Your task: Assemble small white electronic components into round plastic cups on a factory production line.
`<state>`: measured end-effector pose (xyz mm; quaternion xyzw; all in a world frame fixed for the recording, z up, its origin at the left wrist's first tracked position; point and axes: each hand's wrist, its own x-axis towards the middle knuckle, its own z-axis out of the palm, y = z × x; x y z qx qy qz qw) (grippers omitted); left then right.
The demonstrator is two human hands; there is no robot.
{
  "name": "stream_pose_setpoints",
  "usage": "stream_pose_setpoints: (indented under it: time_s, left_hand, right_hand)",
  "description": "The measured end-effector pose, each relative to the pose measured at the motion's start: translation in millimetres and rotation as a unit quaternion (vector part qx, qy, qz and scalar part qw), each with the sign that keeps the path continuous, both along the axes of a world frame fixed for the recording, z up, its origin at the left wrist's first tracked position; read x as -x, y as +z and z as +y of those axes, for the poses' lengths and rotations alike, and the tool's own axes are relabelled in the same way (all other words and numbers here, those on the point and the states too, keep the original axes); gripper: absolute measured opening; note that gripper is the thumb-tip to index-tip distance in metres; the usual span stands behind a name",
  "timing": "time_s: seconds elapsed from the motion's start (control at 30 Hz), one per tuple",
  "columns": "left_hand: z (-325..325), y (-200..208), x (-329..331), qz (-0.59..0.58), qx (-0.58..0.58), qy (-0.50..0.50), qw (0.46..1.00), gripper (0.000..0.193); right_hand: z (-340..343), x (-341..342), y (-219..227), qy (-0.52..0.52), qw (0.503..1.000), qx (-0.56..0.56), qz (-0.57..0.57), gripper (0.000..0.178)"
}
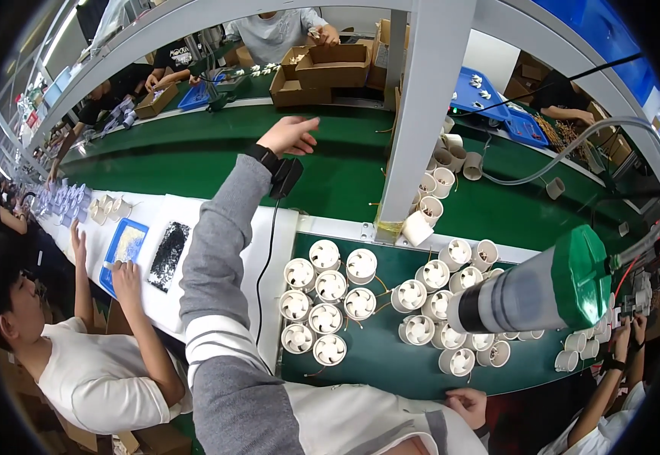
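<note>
White round fan units [331, 286] in loose groups on green table [375, 353] before me. My right hand [466, 406] at near edge, fingers curled; cannot tell if gripping. My left hand [289, 137] stretched over green conveyor belt [345, 178], fingers loosely extended. Cardboard boxes [335, 73] beyond; co-worker [102, 371] at left.

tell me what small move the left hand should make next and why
Probably draw the left hand back toward the white fan units on the near bench: it looks empty, stretched out over the green belt, while those units stand nearer the body.
</note>
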<state>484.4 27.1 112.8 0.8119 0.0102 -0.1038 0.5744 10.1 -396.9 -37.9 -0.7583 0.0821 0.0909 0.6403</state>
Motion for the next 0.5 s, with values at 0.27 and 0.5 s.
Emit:
stream_pose_setpoints:
  time_s: [0.27, 0.5]
  left_hand:
    - [-21.2, 53.1, 196.3, -0.16, 0.034, -0.191, 0.968, 0.03]
    - [-22.5, 13.1, 329.9, -0.211, 0.159, -0.404, 0.876, 0.024]
  right_hand:
    - [1.3, -16.3, 22.6, 0.043, 0.998, -0.022, 0.035, 0.017]
    - [7.4, -19.9, 28.5, 0.098, 0.995, 0.003, -0.022, 0.015]
